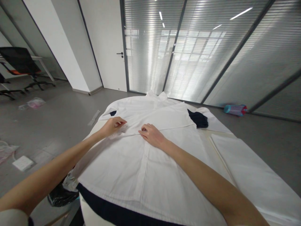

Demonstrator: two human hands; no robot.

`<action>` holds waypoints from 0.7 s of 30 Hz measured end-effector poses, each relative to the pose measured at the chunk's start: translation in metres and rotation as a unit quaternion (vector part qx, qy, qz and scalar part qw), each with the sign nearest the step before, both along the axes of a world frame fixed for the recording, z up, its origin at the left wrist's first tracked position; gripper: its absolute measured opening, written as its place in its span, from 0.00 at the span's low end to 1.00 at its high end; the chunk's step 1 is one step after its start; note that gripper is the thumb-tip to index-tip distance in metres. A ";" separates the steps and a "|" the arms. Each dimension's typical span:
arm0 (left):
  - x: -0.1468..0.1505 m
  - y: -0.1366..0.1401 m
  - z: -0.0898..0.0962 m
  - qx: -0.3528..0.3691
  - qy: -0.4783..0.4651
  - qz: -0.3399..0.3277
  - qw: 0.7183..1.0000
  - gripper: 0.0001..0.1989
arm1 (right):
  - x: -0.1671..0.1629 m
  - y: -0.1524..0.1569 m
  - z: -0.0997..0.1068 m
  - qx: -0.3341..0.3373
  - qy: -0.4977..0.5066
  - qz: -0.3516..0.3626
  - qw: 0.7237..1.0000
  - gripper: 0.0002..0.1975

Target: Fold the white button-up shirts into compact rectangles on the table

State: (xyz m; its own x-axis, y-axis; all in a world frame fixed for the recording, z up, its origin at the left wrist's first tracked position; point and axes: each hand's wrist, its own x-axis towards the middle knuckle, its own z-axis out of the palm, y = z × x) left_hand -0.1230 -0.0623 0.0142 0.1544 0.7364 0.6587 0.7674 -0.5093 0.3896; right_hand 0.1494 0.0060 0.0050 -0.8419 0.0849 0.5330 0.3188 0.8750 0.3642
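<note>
A white button-up shirt [113, 169] lies spread on the table, collar at the far end and hem toward me. One of its sleeves [169, 117] is folded across the chest from right to left. At the left end of this sleeve, my left hand [114, 125] is closed, fingers bent over the thin, wrinkled fabric. Its fingertips are partly hidden. My right hand [152, 135] pinches the sleeve's lower edge near the button placket. Dark navy cloth [198, 118] shows beside the shirt on the right and below its hem.
Folded white fabric [254, 169] rests at the table's right side. A black plastic bag [62, 196] sits by the table's left edge, and a white box [23, 163] is on the floor. Office chair [21, 62] stands far left; a colourful packet [235, 110] lies by the glass wall.
</note>
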 end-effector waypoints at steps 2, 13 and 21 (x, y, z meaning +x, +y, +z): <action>-0.007 0.010 0.001 -0.007 0.039 -0.019 0.999 0.17 | 0.000 -0.001 -0.001 0.022 -0.001 -0.007 1.000 0.10; -0.027 0.020 -0.019 -0.028 -0.007 -0.050 0.998 0.26 | 0.001 -0.007 0.000 0.019 -0.041 -0.002 0.999 0.10; -0.031 0.022 0.008 0.000 -0.069 0.061 0.996 0.21 | -0.026 -0.016 0.004 -0.010 0.002 -0.006 1.000 0.11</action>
